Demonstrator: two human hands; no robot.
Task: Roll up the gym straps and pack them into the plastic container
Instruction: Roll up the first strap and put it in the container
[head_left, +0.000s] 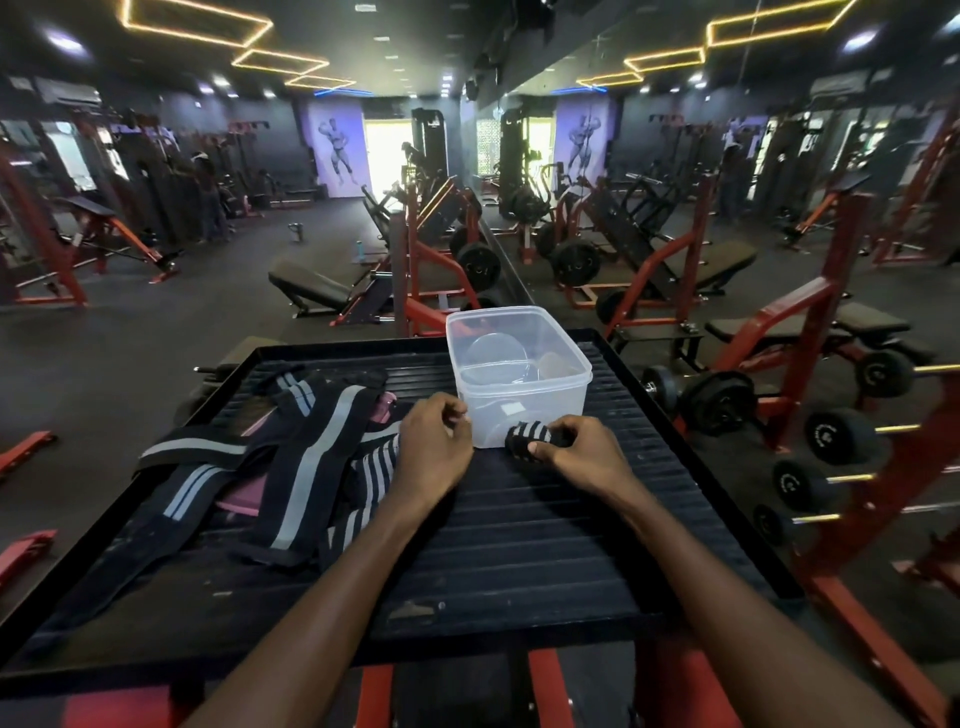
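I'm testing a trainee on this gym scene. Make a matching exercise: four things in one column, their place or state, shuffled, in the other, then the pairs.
Things:
1. rolled strap
2. plastic container
3. loose straps
4. dumbbells

Places or states:
A. spread in a pile on the left of the black platform
B. racked to the right of the platform
C. gripped by the right hand, just in front of the container
D. standing open at the platform's far edge

Pairs: 1-C, 2-D, 3-A, 4-B
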